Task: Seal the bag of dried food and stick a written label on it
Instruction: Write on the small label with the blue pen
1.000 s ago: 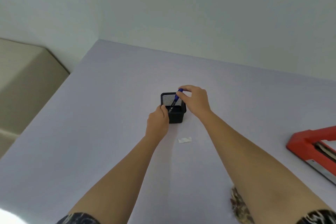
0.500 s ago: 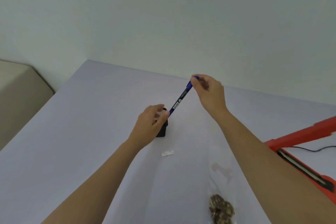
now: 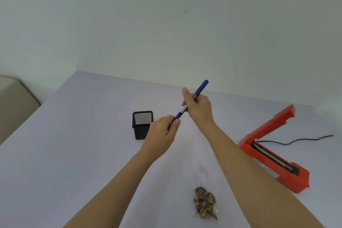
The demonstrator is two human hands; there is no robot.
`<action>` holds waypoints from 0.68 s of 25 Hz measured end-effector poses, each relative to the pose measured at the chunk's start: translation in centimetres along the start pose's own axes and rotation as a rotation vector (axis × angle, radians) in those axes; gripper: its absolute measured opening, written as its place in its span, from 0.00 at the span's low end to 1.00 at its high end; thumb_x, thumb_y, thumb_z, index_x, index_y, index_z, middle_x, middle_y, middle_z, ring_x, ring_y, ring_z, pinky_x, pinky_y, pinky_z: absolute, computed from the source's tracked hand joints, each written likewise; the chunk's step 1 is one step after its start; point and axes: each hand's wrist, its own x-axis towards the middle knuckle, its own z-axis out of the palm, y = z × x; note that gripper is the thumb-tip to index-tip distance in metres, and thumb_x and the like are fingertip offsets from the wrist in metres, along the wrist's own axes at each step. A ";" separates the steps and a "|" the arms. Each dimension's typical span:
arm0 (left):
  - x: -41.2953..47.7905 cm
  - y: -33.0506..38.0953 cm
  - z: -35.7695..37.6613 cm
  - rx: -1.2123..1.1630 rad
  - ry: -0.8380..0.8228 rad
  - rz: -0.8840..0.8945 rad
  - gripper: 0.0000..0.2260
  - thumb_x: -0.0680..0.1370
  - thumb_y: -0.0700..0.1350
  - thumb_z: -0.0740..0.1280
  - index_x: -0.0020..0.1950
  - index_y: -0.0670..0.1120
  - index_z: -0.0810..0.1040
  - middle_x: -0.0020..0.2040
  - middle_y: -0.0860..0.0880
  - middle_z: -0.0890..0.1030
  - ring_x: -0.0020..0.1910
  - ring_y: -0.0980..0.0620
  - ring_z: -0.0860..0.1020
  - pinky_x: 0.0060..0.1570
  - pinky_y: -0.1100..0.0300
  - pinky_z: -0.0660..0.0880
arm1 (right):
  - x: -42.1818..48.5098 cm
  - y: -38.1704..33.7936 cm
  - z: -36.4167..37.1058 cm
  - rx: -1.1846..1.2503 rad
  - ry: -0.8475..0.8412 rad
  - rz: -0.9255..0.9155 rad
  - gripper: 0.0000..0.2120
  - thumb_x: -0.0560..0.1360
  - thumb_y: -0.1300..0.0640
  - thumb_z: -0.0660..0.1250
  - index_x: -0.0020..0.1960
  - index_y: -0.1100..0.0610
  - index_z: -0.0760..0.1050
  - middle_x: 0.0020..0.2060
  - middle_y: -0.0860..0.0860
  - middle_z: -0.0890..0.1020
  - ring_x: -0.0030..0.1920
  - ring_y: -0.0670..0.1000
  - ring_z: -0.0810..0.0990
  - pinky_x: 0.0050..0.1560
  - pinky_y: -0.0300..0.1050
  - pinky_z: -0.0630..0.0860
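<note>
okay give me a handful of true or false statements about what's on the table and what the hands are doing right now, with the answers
1. Both hands hold the blue pen. True: the right hand grips its middle and the left hand pinches its lower end.
2. The pen stands inside the black mesh pen holder. False: it is held in the air, to the right of the holder.
3. The red heat sealer has its arm raised. True.
4. The sealer sits to the left of the pen holder. False: it is on the right side of the table.
5. The clear bag of dried food is held in the left hand. False: it lies on the table between the forearms.
</note>
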 end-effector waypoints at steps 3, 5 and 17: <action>-0.7 1.4 0.5 -0.040 0.135 -0.009 0.06 0.79 0.46 0.62 0.46 0.47 0.76 0.31 0.53 0.74 0.30 0.56 0.70 0.31 0.66 0.66 | -0.8 0.2 -0.5 0.077 0.036 0.043 0.20 0.75 0.54 0.62 0.25 0.56 0.70 0.18 0.45 0.74 0.22 0.42 0.70 0.31 0.40 0.68; -0.9 1.8 1.0 0.012 0.133 0.003 0.08 0.80 0.46 0.61 0.46 0.44 0.76 0.31 0.55 0.71 0.30 0.57 0.69 0.30 0.64 0.62 | -1.2 0.1 -0.7 0.085 0.048 0.056 0.18 0.74 0.58 0.60 0.25 0.58 0.70 0.20 0.45 0.74 0.23 0.44 0.71 0.30 0.41 0.69; -4.9 -0.1 3.0 -0.489 -0.078 -0.528 0.17 0.82 0.51 0.52 0.39 0.48 0.74 0.34 0.50 0.72 0.35 0.52 0.68 0.42 0.55 0.68 | -3.2 3.6 1.7 0.033 -0.035 0.245 0.16 0.75 0.58 0.58 0.29 0.58 0.67 0.26 0.50 0.72 0.27 0.47 0.68 0.29 0.39 0.66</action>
